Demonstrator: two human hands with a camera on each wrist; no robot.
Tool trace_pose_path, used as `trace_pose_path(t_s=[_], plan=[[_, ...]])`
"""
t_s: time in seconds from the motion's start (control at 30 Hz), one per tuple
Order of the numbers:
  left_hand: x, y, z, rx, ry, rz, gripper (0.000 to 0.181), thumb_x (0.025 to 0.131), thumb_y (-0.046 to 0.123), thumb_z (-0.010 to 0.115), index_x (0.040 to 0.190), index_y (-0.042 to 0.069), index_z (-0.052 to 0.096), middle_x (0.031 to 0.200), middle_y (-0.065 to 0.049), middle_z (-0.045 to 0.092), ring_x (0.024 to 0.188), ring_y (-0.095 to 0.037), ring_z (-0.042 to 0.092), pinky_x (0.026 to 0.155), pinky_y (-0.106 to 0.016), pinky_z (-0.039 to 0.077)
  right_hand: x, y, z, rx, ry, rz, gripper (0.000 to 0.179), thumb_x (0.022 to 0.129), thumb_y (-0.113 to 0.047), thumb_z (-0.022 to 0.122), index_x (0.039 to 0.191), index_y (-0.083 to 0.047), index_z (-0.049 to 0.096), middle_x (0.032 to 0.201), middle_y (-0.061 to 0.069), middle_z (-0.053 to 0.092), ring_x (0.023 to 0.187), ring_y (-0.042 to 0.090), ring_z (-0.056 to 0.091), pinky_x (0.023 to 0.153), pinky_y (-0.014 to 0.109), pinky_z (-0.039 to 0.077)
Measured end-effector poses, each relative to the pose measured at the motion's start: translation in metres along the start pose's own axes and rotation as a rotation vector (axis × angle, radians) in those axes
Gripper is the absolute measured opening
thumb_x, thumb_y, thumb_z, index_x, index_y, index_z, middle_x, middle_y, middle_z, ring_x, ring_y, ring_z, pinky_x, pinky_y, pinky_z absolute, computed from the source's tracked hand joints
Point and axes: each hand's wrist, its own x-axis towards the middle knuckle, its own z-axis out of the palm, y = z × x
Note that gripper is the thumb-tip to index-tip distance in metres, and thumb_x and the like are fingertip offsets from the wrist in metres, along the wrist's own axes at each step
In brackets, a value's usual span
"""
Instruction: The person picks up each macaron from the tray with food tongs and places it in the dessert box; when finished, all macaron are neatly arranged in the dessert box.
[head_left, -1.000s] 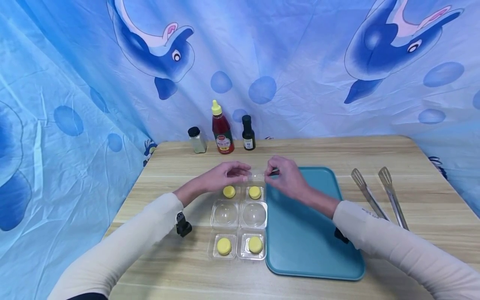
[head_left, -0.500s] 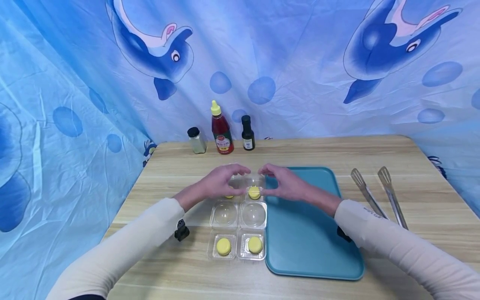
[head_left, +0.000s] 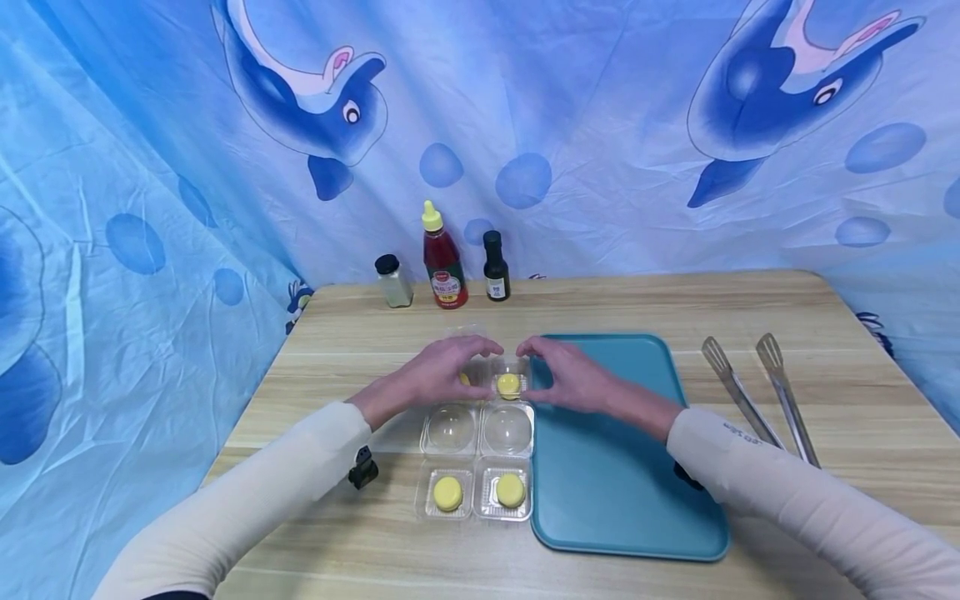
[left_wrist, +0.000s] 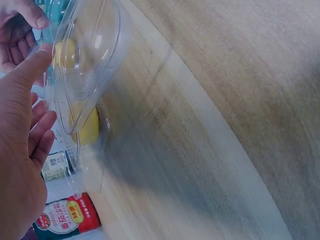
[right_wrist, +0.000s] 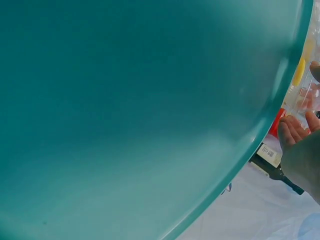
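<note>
Both hands face each other over the far clear plastic food box. My left hand [head_left: 442, 367] holds the clear lid [left_wrist: 92, 50] from the left, its thumb at the rim and the other fingers loosely bent. On the opposite side my right hand [head_left: 573, 375] curves round the lid, thumb nearer, index finger farther. Under the tilted lid sit two yellow macaron-like rounds, the right one [head_left: 508, 386] and the left one [left_wrist: 86, 125], which the left hand partly hides in the head view. In the right wrist view, the right fingers [right_wrist: 292, 131] show at the edge.
Nearer stands a second clear box [head_left: 504, 514] with its lid [head_left: 507, 429] laid back and two yellow rounds inside. A teal tray [head_left: 630, 467] lies right of the boxes, with metal tongs [head_left: 787, 400] beyond. Behind are a shaker [head_left: 394, 283], a red sauce bottle [head_left: 446, 271] and a dark bottle [head_left: 496, 271].
The hands have gone from the far edge of the box to its two sides, fingers spreading into curves. The lid has swung toward the person, over the yellow rounds.
</note>
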Motion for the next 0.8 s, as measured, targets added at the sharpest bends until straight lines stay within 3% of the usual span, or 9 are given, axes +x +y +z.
trace_pose_path(t_s=[0.27,0.8], plan=[[-0.0007,0.0013,-0.0003,0.0,-0.015,-0.006,0.071,0.089,0.046,0.086,0.149,0.02,0.059,0.142,-0.001,0.065,0.131,-0.018,0.06,0.115,-0.047,0.046,-0.0018,-0.0002,0.0003,0.017,-0.005,0.001,0.064,0.088,-0.025,0.089,0.14,-0.003,0.059,0.143,0.016,0.064,0.136,0.035,0.059,0.114,0.05,0.048],[0.0035,-0.0012,0.0049,0.029,0.007,0.047,0.072,0.09,0.046,0.086,0.149,0.015,0.058,0.146,-0.004,0.064,0.134,-0.021,0.059,0.117,-0.047,0.045,-0.0012,0.0012,0.0008,0.032,-0.012,0.029,0.067,0.089,-0.025,0.089,0.143,-0.002,0.057,0.144,0.016,0.062,0.137,0.035,0.057,0.114,0.051,0.048]])
